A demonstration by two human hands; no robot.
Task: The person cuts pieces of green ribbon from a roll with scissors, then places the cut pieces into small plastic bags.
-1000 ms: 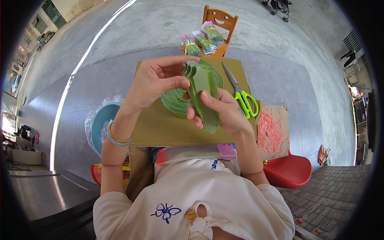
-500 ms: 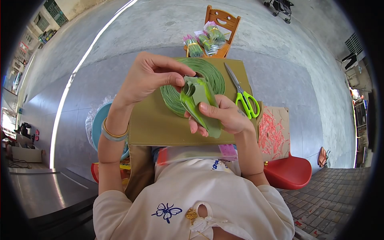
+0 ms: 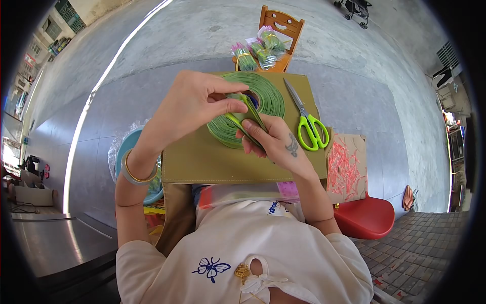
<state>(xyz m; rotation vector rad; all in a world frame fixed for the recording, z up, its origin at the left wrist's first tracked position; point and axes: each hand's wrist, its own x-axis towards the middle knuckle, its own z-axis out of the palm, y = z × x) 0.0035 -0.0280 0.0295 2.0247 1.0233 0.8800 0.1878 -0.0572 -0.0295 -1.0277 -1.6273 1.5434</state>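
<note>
I'm holding the folded green strip [image 3: 248, 114] above the table [image 3: 202, 169], left of the scissors [image 3: 304, 112], the left hand [image 3: 195, 104] pinching its far end and the right hand [image 3: 279, 142] clasping its near part.

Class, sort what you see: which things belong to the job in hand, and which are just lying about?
Probably the job:
layered green strips, being held
green coil, on the table
scissors, also there

Probably just lying about:
stroller, on the floor
brown sandals, it seems
</note>
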